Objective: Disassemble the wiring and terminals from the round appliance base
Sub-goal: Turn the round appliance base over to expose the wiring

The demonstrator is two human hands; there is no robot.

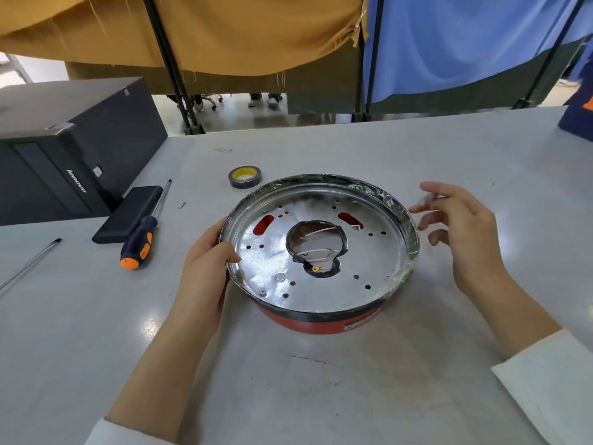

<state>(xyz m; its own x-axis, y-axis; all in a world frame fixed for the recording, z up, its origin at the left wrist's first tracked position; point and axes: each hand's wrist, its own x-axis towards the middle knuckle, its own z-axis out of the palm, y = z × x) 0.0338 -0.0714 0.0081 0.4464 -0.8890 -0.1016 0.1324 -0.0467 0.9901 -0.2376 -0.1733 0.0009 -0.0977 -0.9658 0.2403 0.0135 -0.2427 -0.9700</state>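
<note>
Left hand (pixel 205 255) gripping rim of round base (pixel 321 245), right hand (pixel 462 226) open, fingers spread just beside rim, white wires (pixel 316 252) in centre hole, screwdriver (pixel 144 234) well left

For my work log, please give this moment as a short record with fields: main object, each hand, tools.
main object: round red appliance base with shiny metal plate, white wires in its centre hole
left hand: grips the base rim
right hand: open, beside the rim, blurred
tools: orange-and-blue screwdriver, black tape roll
surface: grey table
</note>
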